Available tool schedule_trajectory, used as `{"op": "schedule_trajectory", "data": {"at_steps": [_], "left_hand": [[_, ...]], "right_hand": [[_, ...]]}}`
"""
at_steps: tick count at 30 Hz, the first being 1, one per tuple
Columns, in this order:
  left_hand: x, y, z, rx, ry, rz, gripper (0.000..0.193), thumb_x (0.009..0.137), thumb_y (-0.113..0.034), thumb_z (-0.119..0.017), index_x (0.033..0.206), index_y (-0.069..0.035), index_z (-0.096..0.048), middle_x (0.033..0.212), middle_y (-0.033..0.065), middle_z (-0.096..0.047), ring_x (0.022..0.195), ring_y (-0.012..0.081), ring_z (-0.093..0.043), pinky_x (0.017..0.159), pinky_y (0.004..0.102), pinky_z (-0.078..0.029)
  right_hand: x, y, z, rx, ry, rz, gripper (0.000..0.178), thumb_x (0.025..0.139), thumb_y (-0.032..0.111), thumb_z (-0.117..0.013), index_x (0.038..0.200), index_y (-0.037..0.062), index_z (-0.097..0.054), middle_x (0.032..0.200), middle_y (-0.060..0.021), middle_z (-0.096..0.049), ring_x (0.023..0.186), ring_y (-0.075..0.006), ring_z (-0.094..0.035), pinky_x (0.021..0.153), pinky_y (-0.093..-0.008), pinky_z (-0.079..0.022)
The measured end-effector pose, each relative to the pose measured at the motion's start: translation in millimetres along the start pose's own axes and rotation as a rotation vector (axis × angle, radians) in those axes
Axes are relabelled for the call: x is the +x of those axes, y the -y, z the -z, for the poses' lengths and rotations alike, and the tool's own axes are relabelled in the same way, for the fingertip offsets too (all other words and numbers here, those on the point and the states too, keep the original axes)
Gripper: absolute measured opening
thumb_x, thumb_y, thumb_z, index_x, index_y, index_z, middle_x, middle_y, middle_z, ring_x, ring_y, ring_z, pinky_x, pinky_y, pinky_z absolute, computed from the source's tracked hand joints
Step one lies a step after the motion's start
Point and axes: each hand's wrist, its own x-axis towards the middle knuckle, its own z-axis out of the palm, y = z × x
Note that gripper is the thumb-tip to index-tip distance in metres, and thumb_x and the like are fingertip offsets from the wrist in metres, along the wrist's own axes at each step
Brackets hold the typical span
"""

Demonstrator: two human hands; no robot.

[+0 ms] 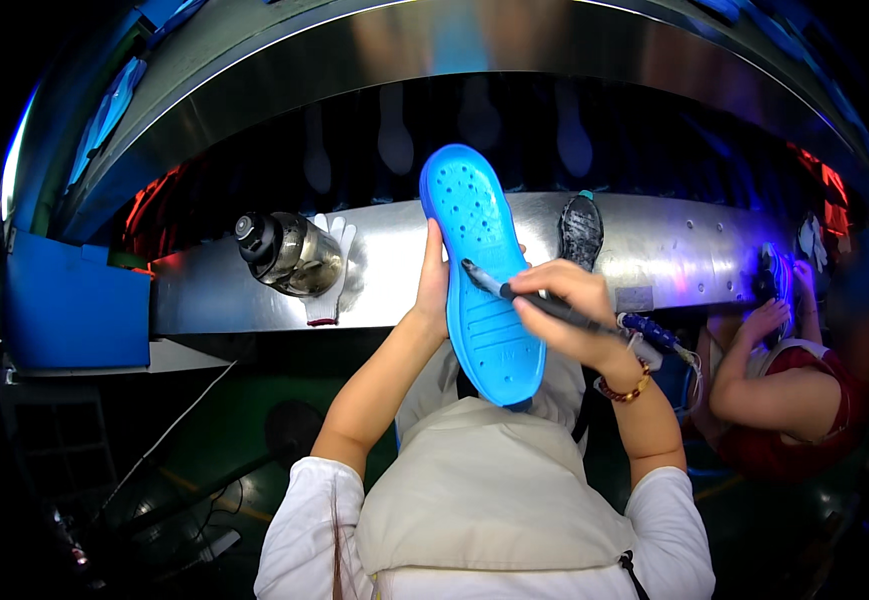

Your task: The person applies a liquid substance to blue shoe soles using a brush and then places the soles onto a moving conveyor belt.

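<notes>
A bright blue shoe sole [494, 330] stands tilted up in front of me, its face with small holes and ridges toward me. My left hand [434, 285] is closed around its left edge, and some of the fingers are hidden behind it. In my right hand [579, 305] is a dark-handled brush [481, 276]. The brush tip lies against or just over the middle of the sole; I cannot tell which. Behind my right hand, a black shoe [581, 225] with pale smears rests on the metal ledge [654, 240].
Left on the ledge, a clear bottle with a black lid [294, 260] stands by a white glove [332, 300]. Grey sole-shaped pieces [394, 130] lie in the dark space beyond, below a metal hood [554, 45]. A co-worker [784, 390] handles a shoe at right.
</notes>
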Motion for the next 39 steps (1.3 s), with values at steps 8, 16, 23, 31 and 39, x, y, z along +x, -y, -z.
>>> {"op": "schedule_trajectory", "data": {"at_steps": [8, 16, 23, 31, 39], "left_hand": [[-11.5, -10.9, -11.8, -0.011, 0.048, -0.101, 0.091, 0.074, -0.076, -0.015, 0.125, -0.004, -0.035, 0.11, 0.0177, -0.051, 0.101, 0.0292, -0.054, 0.081, 0.0445, -0.048], [-12.2, -30.9, -32.5, -0.081, 0.168, -0.23, 0.091, 0.072, -0.077, -0.024, 0.127, -0.005, -0.033, 0.113, 0.0183, -0.049, 0.102, 0.0339, -0.05, 0.086, 0.0488, -0.043], [-13.0, -47.7, -37.0, -0.012, 0.124, -0.286, 0.094, 0.072, -0.077, -0.026, 0.126, -0.002, -0.035, 0.116, 0.0194, -0.049, 0.103, 0.0301, -0.052, 0.085, 0.0431, -0.046], [-29.0, -41.7, -67.5, -0.107, 0.174, -0.28, 0.073, 0.084, -0.056, -0.033, 0.125, 0.003, -0.035, 0.115, 0.021, -0.05, 0.1, 0.0305, -0.054, 0.087, 0.0405, -0.046], [-38.3, -22.0, -49.8, -0.068, 0.051, -0.431, 0.064, 0.081, -0.041, -0.046, 0.122, 0.008, -0.037, 0.112, 0.0214, -0.052, 0.096, 0.028, -0.056, 0.084, 0.0387, -0.047]], "right_hand": [[-4.8, 35.1, 20.6, 0.198, 0.241, 0.005, 0.011, 0.066, 0.005, -0.064, 0.077, 0.0041, -0.062, 0.08, -0.0094, -0.063, 0.073, -0.0225, -0.062, 0.067, -0.0302, -0.047], [-5.8, 45.8, 25.0, 0.319, 0.312, 0.073, 0.017, 0.067, 0.003, -0.066, 0.084, 0.003, -0.064, 0.086, -0.0107, -0.065, 0.081, -0.0237, -0.062, 0.073, -0.032, -0.048], [-17.9, 30.5, 28.6, 0.275, 0.392, 0.02, 0.02, 0.069, 0.003, -0.067, 0.089, 0.0003, -0.065, 0.089, -0.0111, -0.065, 0.092, -0.0255, -0.059, 0.084, -0.0351, -0.046], [-18.9, 16.2, 14.5, 0.877, -0.044, -0.277, 0.021, 0.074, 0.001, -0.062, 0.095, -0.0027, -0.06, 0.098, -0.0186, -0.061, 0.096, -0.0234, -0.057, 0.084, -0.0322, -0.045], [-14.4, 52.3, 4.2, 0.531, 0.014, -0.046, 0.018, 0.073, -0.005, -0.06, 0.091, -0.0043, -0.059, 0.096, -0.0191, -0.061, 0.088, -0.0244, -0.061, 0.08, -0.0318, -0.047]]}}
